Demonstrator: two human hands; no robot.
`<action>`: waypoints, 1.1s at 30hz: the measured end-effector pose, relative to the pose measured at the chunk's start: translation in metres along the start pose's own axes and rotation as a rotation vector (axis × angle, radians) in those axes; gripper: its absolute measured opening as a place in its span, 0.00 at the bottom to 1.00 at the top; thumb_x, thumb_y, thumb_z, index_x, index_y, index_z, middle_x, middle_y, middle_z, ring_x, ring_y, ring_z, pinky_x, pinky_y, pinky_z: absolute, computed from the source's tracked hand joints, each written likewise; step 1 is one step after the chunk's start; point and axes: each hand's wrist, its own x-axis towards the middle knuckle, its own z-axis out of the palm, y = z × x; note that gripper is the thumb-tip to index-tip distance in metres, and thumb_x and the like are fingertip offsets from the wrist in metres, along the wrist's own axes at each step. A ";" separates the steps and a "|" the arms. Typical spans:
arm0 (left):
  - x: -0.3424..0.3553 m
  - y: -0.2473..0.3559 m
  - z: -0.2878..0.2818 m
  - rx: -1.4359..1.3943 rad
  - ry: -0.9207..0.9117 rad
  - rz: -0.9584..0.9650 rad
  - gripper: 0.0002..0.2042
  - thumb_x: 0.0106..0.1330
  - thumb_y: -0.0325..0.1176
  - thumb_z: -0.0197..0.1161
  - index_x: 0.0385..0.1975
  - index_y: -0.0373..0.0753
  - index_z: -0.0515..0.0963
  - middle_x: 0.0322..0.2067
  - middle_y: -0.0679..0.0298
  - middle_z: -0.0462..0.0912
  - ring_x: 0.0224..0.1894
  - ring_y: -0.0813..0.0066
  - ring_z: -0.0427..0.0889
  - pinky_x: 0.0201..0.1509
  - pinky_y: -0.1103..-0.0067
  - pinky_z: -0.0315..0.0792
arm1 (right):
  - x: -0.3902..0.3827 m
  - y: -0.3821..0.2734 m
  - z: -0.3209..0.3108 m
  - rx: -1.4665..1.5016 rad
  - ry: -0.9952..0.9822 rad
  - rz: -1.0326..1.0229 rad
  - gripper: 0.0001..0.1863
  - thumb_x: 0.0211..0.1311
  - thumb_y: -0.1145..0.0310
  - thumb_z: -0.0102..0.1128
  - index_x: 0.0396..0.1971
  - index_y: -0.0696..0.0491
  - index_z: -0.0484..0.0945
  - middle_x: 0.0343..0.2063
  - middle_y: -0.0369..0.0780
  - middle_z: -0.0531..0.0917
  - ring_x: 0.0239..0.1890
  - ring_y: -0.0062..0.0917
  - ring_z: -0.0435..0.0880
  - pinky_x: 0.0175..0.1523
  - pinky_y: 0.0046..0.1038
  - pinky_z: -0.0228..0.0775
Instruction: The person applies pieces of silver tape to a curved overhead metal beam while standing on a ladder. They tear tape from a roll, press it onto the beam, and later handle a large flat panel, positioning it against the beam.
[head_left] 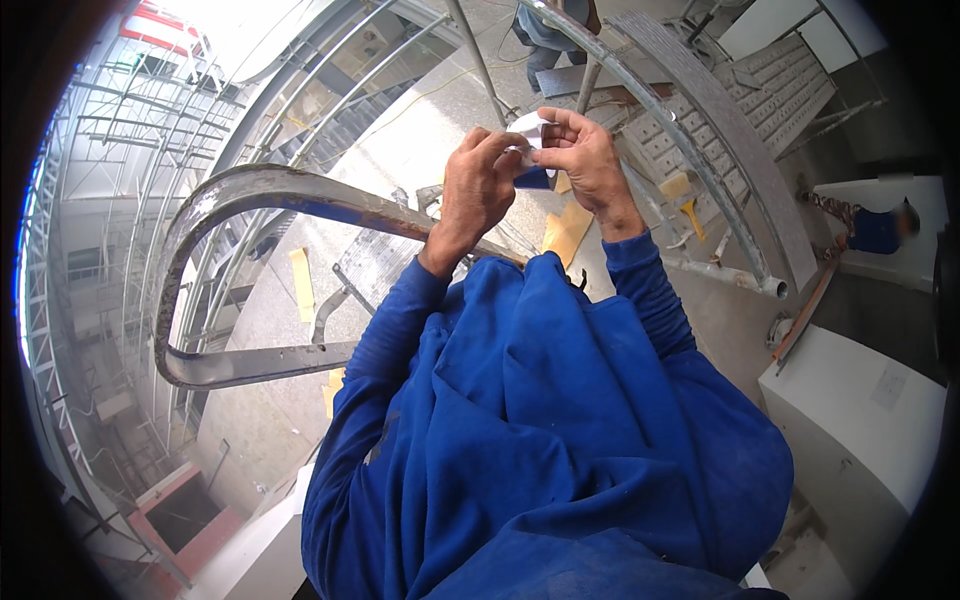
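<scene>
Our left hand (478, 185) and right hand (585, 160) meet at chest height, both pinching a small white packet (530, 128) with a dark blue part beneath, held above the curved steel rail (250, 195). We judge a slipped pinch could send it past the rail to the floor far below.

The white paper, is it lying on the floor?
No, the white paper is up in the air, pinched between the left hand and right hand.
</scene>
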 end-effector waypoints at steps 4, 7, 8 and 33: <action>0.001 -0.003 -0.001 0.086 0.007 0.041 0.06 0.65 0.25 0.69 0.40 0.37 0.85 0.35 0.52 0.85 0.33 0.55 0.88 0.36 0.68 0.80 | 0.000 0.001 0.002 0.009 0.009 -0.022 0.35 0.52 0.84 0.71 0.63 0.70 0.71 0.44 0.45 0.86 0.46 0.25 0.87 0.52 0.23 0.83; 0.001 -0.004 0.001 0.116 0.012 0.073 0.08 0.60 0.27 0.73 0.35 0.37 0.80 0.34 0.55 0.80 0.37 0.53 0.83 0.38 0.63 0.77 | 0.002 0.002 0.004 0.018 0.000 -0.027 0.35 0.52 0.84 0.71 0.63 0.70 0.71 0.44 0.44 0.86 0.46 0.24 0.87 0.52 0.23 0.82; 0.001 -0.004 0.002 0.171 0.004 0.099 0.08 0.60 0.27 0.72 0.35 0.37 0.78 0.34 0.55 0.78 0.37 0.53 0.82 0.38 0.62 0.76 | 0.002 0.003 0.005 0.021 0.004 -0.027 0.35 0.52 0.84 0.71 0.63 0.70 0.71 0.44 0.44 0.86 0.46 0.24 0.87 0.52 0.23 0.82; 0.007 0.000 -0.005 0.136 -0.099 0.206 0.05 0.62 0.24 0.68 0.36 0.40 0.82 0.34 0.58 0.81 0.39 0.55 0.82 0.41 0.64 0.77 | -0.002 0.001 -0.005 0.017 -0.090 0.045 0.37 0.54 0.81 0.75 0.65 0.72 0.69 0.47 0.48 0.86 0.49 0.28 0.88 0.54 0.25 0.84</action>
